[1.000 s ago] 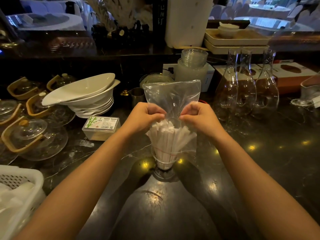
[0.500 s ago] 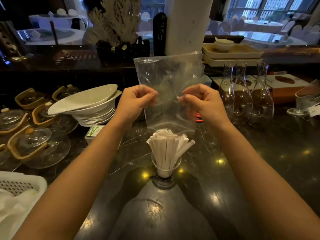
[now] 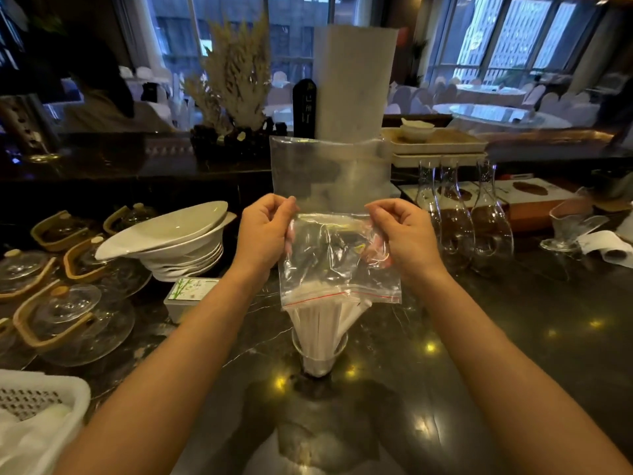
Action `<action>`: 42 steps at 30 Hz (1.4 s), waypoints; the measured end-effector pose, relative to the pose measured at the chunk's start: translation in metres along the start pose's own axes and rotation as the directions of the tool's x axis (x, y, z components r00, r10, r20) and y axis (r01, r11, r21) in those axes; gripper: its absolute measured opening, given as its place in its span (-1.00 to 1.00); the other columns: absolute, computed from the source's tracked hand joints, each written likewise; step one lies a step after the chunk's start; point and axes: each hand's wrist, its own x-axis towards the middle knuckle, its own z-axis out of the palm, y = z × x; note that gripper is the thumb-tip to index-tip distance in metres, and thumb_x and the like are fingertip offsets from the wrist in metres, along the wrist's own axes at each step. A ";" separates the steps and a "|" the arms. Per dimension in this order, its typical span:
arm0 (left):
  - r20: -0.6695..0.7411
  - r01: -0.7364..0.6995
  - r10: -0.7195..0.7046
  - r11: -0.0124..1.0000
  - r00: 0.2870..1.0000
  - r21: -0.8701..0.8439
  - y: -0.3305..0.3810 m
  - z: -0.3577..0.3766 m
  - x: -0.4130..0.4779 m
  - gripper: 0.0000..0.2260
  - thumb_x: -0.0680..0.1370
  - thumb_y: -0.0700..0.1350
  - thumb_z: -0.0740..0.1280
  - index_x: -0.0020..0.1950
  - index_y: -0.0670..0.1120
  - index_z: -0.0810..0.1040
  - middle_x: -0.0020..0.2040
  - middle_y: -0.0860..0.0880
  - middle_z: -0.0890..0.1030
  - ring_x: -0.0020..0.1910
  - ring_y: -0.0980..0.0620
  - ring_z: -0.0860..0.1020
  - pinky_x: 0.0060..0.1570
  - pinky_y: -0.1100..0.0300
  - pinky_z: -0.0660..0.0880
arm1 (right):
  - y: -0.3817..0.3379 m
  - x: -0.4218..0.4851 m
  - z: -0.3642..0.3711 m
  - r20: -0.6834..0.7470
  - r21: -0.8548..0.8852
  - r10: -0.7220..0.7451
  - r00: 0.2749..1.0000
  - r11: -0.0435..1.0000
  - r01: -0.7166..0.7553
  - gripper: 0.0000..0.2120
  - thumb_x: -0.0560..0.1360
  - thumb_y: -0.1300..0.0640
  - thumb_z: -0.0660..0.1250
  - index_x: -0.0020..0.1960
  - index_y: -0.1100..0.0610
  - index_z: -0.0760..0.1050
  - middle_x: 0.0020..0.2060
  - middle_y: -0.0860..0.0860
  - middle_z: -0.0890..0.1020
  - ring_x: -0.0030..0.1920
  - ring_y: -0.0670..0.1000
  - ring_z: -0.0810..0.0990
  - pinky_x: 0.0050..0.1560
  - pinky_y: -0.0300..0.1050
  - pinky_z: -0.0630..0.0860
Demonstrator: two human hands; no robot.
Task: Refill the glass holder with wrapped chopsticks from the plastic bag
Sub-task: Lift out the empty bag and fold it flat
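A clear zip-top plastic bag [image 3: 334,186] hangs upside down in front of me, its red-lined mouth at the bottom, and looks to hold nothing. My left hand [image 3: 263,231] pinches its left edge and my right hand [image 3: 404,234] pinches its right edge. Just below the bag's mouth, a small glass holder [image 3: 318,354] stands on the dark counter, filled with a fan of white wrapped chopsticks [image 3: 325,323]. The bag's lower edge overlaps the tops of the chopsticks in my view.
Stacked white bowls [image 3: 171,241] and glass teapots with wooden handles [image 3: 65,313] sit to the left, with a small bamboo-print box [image 3: 191,293] nearby. A white basket [image 3: 37,416] is at the bottom left. Three glass carafes [image 3: 466,221] stand to the right.
Both hands lifted the bag up off the chopsticks, which stayed in the glass holder. The bag was around the bundle a second ago and is now above it.
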 end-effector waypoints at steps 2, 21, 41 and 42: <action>-0.032 -0.017 0.018 0.999 0.999 0.042 -0.001 0.010 0.000 -0.76 0.56 -0.13 0.20 -0.31 -0.04 0.46 -0.51 0.07 0.47 -0.56 0.23 0.41 -0.48 0.38 0.38 | 0.004 0.000 -0.004 -0.061 -0.063 0.000 0.998 0.998 -0.003 -0.86 0.52 0.24 0.24 -0.19 0.15 0.52 -0.42 0.00 0.51 -0.43 -0.06 0.50 -0.37 -0.15 0.51; 0.255 0.263 -0.282 0.959 0.925 0.106 -0.007 0.069 0.048 -0.79 0.58 -0.06 0.14 -0.21 -0.09 0.42 -0.37 -0.03 0.47 -0.51 0.14 0.45 -0.51 0.33 0.38 | 0.026 0.073 -0.041 -0.241 -0.157 0.078 0.967 0.981 -0.118 -0.75 0.55 0.21 0.12 -0.30 0.12 0.39 -0.46 0.01 0.36 -0.47 -0.07 0.29 -0.41 -0.17 0.26; 0.273 0.327 -0.340 0.940 0.900 0.093 -0.063 0.061 0.092 -0.72 0.54 -0.28 0.05 -0.06 -0.21 0.57 -0.17 -0.15 0.58 -0.45 0.13 0.58 -0.45 0.34 0.49 | 0.070 0.107 -0.053 0.270 0.273 0.319 0.908 0.879 -0.390 -0.71 0.50 0.38 0.04 -0.12 0.26 0.54 -0.28 0.10 0.69 -0.31 0.00 0.69 -0.27 -0.14 0.64; 0.312 0.392 -0.379 0.920 0.871 0.022 -0.066 0.058 0.094 -0.70 0.51 -0.30 0.04 -0.13 -0.20 0.57 -0.14 -0.17 0.59 -0.33 0.07 0.61 -0.41 0.30 0.54 | 0.070 0.109 -0.056 0.331 0.238 0.320 0.888 0.882 -0.407 -0.70 0.49 0.41 0.03 -0.07 0.26 0.53 -0.20 0.11 0.68 -0.27 -0.02 0.69 -0.29 -0.20 0.64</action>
